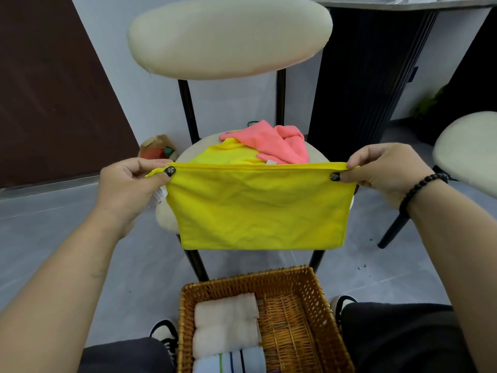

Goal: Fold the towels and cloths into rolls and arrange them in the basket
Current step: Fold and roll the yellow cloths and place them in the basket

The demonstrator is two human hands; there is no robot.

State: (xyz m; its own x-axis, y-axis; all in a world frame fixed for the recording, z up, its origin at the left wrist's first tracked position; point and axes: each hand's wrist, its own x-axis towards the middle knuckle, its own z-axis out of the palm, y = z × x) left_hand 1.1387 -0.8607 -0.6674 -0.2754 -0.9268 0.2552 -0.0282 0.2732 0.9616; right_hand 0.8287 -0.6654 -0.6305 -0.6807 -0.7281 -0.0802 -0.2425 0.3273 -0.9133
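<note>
Head view — showed a yellow cloth [258,208] stretched flat above the chair seat [164,216], hiding most of it. Pinched at its top corners: left hand [131,189] at the left one, right hand [387,168] at the right, thumbs in front, other fingers behind the fabric and unseen. Lay beyond, on the far seat, a pink cloth [271,144] over more yellow fabric [226,154]. Stood near, a wicker basket [271,275] — cut off below — holding white rolls [226,321] and a striped roll [231,360].
</note>
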